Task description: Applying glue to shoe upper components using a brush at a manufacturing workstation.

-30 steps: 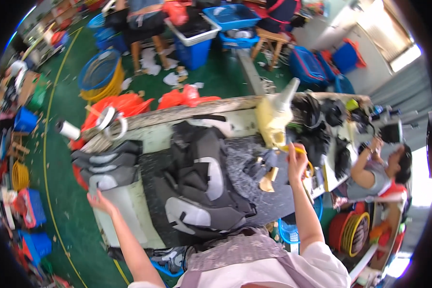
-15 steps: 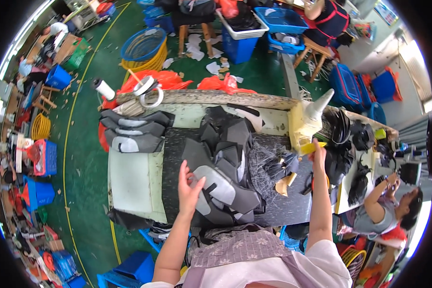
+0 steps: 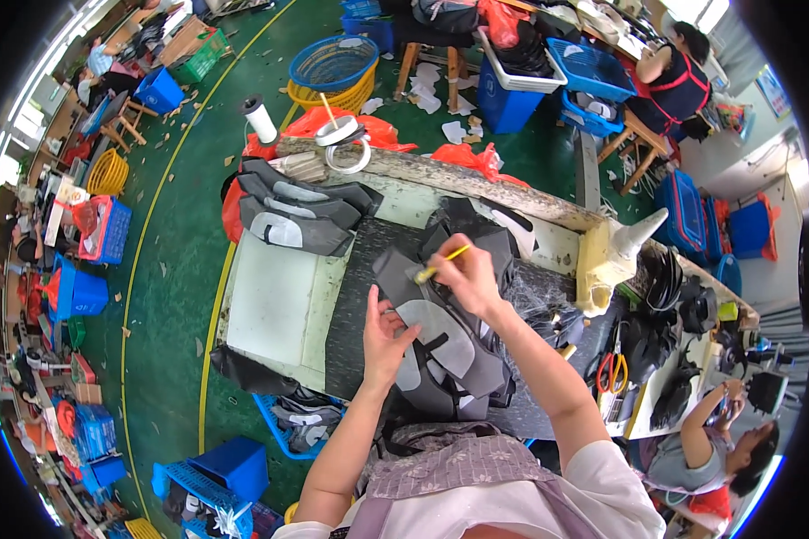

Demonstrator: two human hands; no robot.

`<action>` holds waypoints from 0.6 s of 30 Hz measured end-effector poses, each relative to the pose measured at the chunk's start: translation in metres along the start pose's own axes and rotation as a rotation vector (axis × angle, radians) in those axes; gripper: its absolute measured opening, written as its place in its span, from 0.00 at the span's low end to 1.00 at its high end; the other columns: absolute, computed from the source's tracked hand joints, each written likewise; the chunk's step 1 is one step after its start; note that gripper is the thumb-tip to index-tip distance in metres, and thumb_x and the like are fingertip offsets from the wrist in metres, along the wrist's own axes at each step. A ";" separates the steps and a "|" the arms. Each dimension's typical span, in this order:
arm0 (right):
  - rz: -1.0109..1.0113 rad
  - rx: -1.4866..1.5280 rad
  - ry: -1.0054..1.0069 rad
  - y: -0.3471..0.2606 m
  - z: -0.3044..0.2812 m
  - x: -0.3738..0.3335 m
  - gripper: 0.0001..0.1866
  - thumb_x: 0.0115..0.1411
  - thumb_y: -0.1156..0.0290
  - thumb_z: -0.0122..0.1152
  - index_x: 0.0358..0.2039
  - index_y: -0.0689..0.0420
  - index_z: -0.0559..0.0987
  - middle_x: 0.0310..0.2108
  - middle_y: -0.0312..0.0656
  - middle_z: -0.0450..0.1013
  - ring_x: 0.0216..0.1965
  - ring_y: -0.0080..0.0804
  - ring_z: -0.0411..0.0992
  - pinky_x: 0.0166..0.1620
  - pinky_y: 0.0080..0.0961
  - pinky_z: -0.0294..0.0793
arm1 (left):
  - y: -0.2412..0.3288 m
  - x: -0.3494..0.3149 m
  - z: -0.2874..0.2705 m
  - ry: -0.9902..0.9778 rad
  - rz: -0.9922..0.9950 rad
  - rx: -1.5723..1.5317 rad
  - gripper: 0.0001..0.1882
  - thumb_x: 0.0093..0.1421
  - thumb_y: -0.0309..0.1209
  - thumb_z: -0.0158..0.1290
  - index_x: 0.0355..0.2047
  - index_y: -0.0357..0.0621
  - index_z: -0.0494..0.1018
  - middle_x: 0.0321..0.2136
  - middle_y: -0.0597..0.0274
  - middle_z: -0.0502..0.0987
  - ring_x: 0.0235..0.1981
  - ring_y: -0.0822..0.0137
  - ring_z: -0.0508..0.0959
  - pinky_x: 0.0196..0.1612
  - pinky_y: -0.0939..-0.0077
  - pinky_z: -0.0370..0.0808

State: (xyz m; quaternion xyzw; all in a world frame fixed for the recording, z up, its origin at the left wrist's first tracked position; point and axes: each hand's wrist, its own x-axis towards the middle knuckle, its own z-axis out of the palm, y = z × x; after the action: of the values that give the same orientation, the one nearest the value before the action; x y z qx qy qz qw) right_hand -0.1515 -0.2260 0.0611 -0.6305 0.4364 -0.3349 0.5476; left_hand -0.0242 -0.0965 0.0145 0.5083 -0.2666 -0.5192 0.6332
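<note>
No lettering, label or number is legible here.

Green floor [image 3: 171, 287] — yellow line [image 3: 204, 409] — wooden stool [image 3: 645, 136], pale wall [image 3: 757, 135].

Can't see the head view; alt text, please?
Right hand holds a yellow tool over a pile of grey pieces on a bench; left hand is open at the pile's left edge. Orange scissors lie to the right, a grey stack to the left.

Dark grey, pale-patched panel [image 3: 445, 340] atop similar pieces [image 3: 410, 370], slim yellow brush [image 3: 427, 273] aslant near its far end
</note>
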 end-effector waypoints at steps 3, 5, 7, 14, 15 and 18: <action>-0.060 0.251 0.130 -0.011 0.005 -0.003 0.07 0.58 0.72 0.53 0.28 0.61 0.68 0.25 0.39 0.73 0.22 0.18 0.68 0.25 0.15 0.70 | 0.009 -0.005 -0.007 -0.043 -0.151 -0.125 0.49 0.45 0.13 0.55 0.63 0.41 0.38 0.43 0.58 0.66 0.41 0.69 0.71 0.45 0.76 0.69; -0.102 0.167 0.113 -0.004 0.012 0.003 0.07 0.59 0.71 0.53 0.29 0.62 0.68 0.25 0.39 0.73 0.22 0.17 0.68 0.26 0.14 0.70 | 0.012 -0.003 -0.008 -0.091 -0.149 -0.135 0.49 0.46 0.13 0.54 0.63 0.43 0.38 0.42 0.59 0.66 0.41 0.69 0.71 0.45 0.76 0.69; -0.059 0.151 0.089 0.001 0.011 -0.012 0.07 0.59 0.71 0.53 0.29 0.61 0.68 0.25 0.39 0.73 0.20 0.16 0.67 0.23 0.13 0.68 | 0.018 -0.004 -0.010 -0.137 -0.142 -0.140 0.49 0.46 0.13 0.53 0.63 0.44 0.37 0.42 0.60 0.67 0.41 0.69 0.70 0.46 0.76 0.69; -0.033 0.457 0.223 -0.024 -0.018 -0.062 0.07 0.61 0.70 0.47 0.29 0.60 0.68 0.27 0.44 0.74 0.17 0.19 0.66 0.20 0.14 0.65 | 0.036 -0.008 -0.016 -0.180 -0.147 -0.163 0.49 0.48 0.15 0.52 0.64 0.48 0.36 0.52 0.59 0.64 0.46 0.69 0.70 0.45 0.79 0.69; -0.102 0.459 0.192 -0.031 -0.013 -0.056 0.07 0.61 0.70 0.47 0.31 0.61 0.68 0.29 0.44 0.74 0.20 0.20 0.68 0.23 0.16 0.67 | 0.039 -0.003 -0.013 -0.227 -0.158 -0.142 0.48 0.48 0.15 0.52 0.64 0.46 0.37 0.52 0.58 0.64 0.47 0.69 0.69 0.45 0.79 0.69; -0.050 0.447 0.056 0.000 -0.012 -0.068 0.08 0.59 0.70 0.54 0.32 0.61 0.70 0.31 0.39 0.73 0.26 0.20 0.70 0.31 0.19 0.71 | 0.031 0.011 -0.011 -0.188 -0.046 -0.120 0.44 0.48 0.13 0.50 0.63 0.40 0.42 0.51 0.58 0.65 0.48 0.68 0.69 0.47 0.77 0.69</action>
State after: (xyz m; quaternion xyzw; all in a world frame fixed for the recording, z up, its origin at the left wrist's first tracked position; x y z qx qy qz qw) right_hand -0.1892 -0.1686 0.0666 -0.4946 0.3506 -0.4542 0.6528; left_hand 0.0010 -0.1041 0.0368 0.4244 -0.2817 -0.5941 0.6225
